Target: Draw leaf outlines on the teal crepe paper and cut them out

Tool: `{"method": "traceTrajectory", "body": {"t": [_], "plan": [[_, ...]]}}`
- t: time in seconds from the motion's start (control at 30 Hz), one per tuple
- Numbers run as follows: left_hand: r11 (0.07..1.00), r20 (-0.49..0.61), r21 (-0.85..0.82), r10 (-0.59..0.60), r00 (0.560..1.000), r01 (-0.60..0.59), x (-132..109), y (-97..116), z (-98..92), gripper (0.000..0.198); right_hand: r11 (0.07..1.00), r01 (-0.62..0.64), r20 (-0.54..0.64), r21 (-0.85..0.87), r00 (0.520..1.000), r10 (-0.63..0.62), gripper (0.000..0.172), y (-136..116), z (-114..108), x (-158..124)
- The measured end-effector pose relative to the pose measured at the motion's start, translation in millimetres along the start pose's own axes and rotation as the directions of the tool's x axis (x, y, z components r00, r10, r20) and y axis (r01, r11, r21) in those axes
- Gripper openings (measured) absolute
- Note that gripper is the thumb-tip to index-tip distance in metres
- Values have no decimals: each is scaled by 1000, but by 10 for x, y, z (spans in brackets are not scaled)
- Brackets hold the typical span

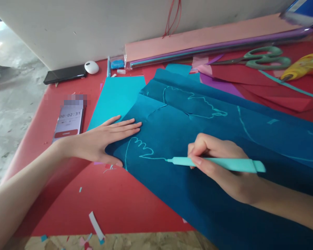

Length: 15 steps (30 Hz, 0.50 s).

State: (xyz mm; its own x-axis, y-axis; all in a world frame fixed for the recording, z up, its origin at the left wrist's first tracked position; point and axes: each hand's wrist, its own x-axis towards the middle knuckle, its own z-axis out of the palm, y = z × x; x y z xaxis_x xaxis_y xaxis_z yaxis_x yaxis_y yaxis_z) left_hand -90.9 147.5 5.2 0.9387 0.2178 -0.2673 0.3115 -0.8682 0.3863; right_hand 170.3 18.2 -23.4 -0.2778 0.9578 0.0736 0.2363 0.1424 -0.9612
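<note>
A large sheet of dark blue paper (pixel 167 187) lies across the red tabletop, folded or layered along its far side. My left hand (pixel 104 139) rests flat on its left edge, fingers spread. In my right hand (pixel 219 163) is a mint-green marker (pixel 234 164), its tip touching the paper at the end of a light wavy line. That line makes a scalloped outline (pixel 142 147) near my left fingertips. Farther back, a second light outline (pixel 195 100) runs over the paper, with a slit beside it. A turquoise sheet (pixel 120 93) lies partly under the blue one.
On the left of the red table (pixel 114 205) lies a phone (pixel 69 118) showing a timer. Behind are a black case (pixel 65 74), a white oval object (pixel 91 67) and long wrapped paper (pixel 198 38). Green-handled scissors (pixel 266 57) and a yellow glue gun (pixel 302 67) lie back right.
</note>
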Motion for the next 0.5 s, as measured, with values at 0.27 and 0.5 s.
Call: {"method": "traceTrajectory", "body": {"t": [0.27, 0.5], "plan": [[1000, -9, 17, 7, 1000, -7, 2, 1, 1, 83, 988, 92, -30, -125, 995, -97, 20, -30, 18, -6], [999, -7, 29, 15, 1000, -15, 6, 1, 0, 83, 969, 168, -72, -182, 980, -184, 18, -12, 64, -32]]}}
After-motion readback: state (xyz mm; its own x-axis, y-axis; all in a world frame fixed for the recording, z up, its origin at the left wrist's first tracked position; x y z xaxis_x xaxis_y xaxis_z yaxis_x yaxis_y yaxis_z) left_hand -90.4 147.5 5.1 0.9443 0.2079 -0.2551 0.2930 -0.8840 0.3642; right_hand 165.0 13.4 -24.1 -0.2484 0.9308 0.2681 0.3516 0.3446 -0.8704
